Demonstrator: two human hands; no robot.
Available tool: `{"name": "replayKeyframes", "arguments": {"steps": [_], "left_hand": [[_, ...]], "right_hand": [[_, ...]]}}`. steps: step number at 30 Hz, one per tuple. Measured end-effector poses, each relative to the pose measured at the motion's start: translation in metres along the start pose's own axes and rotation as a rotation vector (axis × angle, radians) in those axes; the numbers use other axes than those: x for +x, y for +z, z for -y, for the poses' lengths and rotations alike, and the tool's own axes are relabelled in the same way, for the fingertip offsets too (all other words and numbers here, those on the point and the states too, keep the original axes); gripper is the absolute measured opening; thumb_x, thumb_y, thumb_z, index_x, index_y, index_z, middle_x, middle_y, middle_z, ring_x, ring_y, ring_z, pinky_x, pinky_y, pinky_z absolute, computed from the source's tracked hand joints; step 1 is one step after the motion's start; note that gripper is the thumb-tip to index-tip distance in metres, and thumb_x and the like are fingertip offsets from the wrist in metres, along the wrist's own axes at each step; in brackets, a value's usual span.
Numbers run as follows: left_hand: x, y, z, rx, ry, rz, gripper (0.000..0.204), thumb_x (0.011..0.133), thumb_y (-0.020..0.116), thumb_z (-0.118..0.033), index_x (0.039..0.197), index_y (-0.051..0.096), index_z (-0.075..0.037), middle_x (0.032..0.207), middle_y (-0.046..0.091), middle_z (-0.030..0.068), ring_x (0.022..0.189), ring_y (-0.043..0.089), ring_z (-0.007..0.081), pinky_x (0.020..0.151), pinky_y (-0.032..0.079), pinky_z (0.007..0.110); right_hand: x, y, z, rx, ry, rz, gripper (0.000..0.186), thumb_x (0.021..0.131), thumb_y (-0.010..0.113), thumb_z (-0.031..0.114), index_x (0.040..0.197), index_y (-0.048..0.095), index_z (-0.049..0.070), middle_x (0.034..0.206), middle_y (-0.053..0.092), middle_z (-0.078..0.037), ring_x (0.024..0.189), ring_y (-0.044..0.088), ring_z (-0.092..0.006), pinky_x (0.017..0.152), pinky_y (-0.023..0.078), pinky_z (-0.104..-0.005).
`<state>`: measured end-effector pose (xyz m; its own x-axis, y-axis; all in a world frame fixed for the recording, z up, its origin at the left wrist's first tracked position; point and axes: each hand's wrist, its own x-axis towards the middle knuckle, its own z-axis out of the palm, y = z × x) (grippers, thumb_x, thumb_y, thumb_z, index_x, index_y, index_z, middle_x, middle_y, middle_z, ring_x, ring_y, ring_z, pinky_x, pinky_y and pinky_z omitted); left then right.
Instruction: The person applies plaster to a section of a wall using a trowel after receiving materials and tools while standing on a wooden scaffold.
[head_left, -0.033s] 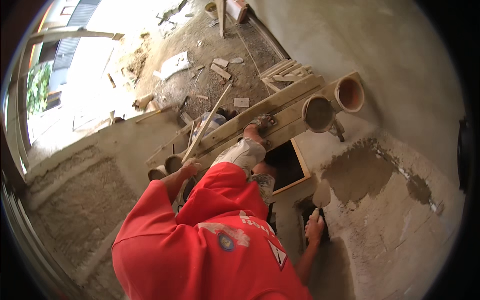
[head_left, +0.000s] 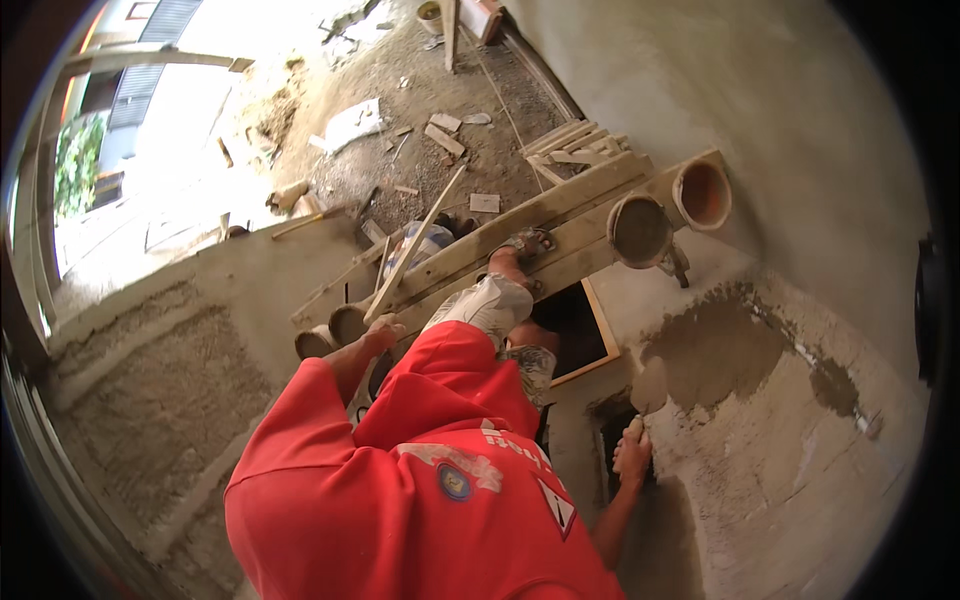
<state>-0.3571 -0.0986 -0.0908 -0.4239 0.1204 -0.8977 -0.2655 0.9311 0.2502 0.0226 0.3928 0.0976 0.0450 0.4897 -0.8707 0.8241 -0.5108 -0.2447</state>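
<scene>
My right hand (head_left: 631, 456) is closed round the handle of a trowel (head_left: 650, 387). Its blade lies over the wall beside a patch of wet mortar (head_left: 722, 350), just above a dark rectangular recess (head_left: 612, 432). On the other side, my left hand (head_left: 383, 331) is beside the near plank, close to a bucket (head_left: 348, 324) and the lower end of a thin wooden strip (head_left: 415, 240). Its fingers are too small and partly hidden to show a grip. A sandalled foot (head_left: 528, 242) rests on the scaffold planks (head_left: 580, 237).
Two mortar-smeared buckets (head_left: 640, 230) stand at the planks' right end. A wood-framed opening (head_left: 603, 325) shows dark below the planks. Down on the dirt ground lie wood offcuts (head_left: 445, 140), a white sack (head_left: 352, 124) and stacked battens (head_left: 570, 142). A half-rough wall (head_left: 170, 400) runs along the left.
The trowel and my right hand have shifted slightly to the right, towards the wet mortar. My left hand stays by the plank.
</scene>
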Motion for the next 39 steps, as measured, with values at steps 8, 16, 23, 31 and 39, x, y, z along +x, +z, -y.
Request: {"name": "replayKeyframes", "arguments": {"steps": [8,16,23,31,39], "left_hand": [[-0.057,0.043,-0.001,-0.326,-0.211,-0.022,0.033,0.086,0.058,-0.019,0.111,0.065,0.001,0.092,0.069,0.0175,0.081,0.068,0.0271,0.069,0.054,0.038],[-0.066,0.082,0.086,-0.498,-0.351,-0.256,0.040,0.086,0.065,-0.018,0.121,0.061,0.001,0.100,0.069,0.0185,0.088,0.067,0.0265,0.075,0.052,0.036],[0.025,0.050,0.121,-0.102,-0.486,-0.373,0.064,0.084,0.068,-0.032,0.138,0.045,-0.008,0.134,0.053,0.0218,0.124,0.052,0.0388,0.104,0.043,0.046],[0.167,0.000,0.205,0.392,-0.566,-0.384,0.082,0.079,0.075,-0.039,0.147,0.035,-0.018,0.148,0.034,0.0211,0.131,0.039,0.0439,0.104,0.040,0.049],[0.257,-0.004,0.256,0.201,-0.637,0.106,0.082,0.082,0.073,-0.041,0.150,0.033,-0.018,0.144,0.047,0.0133,0.132,0.045,0.0327,0.106,0.038,0.047]], "right_hand": [[0.022,0.008,0.071,-0.180,-0.125,0.151,0.022,0.090,0.059,0.022,0.102,0.056,0.003,0.069,0.054,-0.003,0.050,0.054,-0.0121,0.042,0.046,-0.0275],[0.071,0.024,0.098,-0.510,-0.268,0.242,0.023,0.089,0.061,0.021,0.102,0.056,0.003,0.067,0.054,-0.003,0.049,0.053,-0.0124,0.043,0.045,-0.0277],[0.081,0.041,0.112,-0.659,-0.213,0.181,0.018,0.088,0.060,0.020,0.098,0.056,0.004,0.065,0.055,-0.004,0.047,0.054,-0.0138,0.040,0.045,-0.0294],[0.122,0.108,0.101,-0.852,-0.104,0.133,0.017,0.086,0.063,0.015,0.091,0.055,0.001,0.066,0.057,-0.006,0.050,0.057,-0.0152,0.044,0.048,-0.0315],[0.097,0.180,0.095,-0.846,-0.023,0.092,0.016,0.087,0.061,0.015,0.093,0.054,0.001,0.067,0.058,-0.006,0.050,0.058,-0.0158,0.045,0.048,-0.0311]]}}
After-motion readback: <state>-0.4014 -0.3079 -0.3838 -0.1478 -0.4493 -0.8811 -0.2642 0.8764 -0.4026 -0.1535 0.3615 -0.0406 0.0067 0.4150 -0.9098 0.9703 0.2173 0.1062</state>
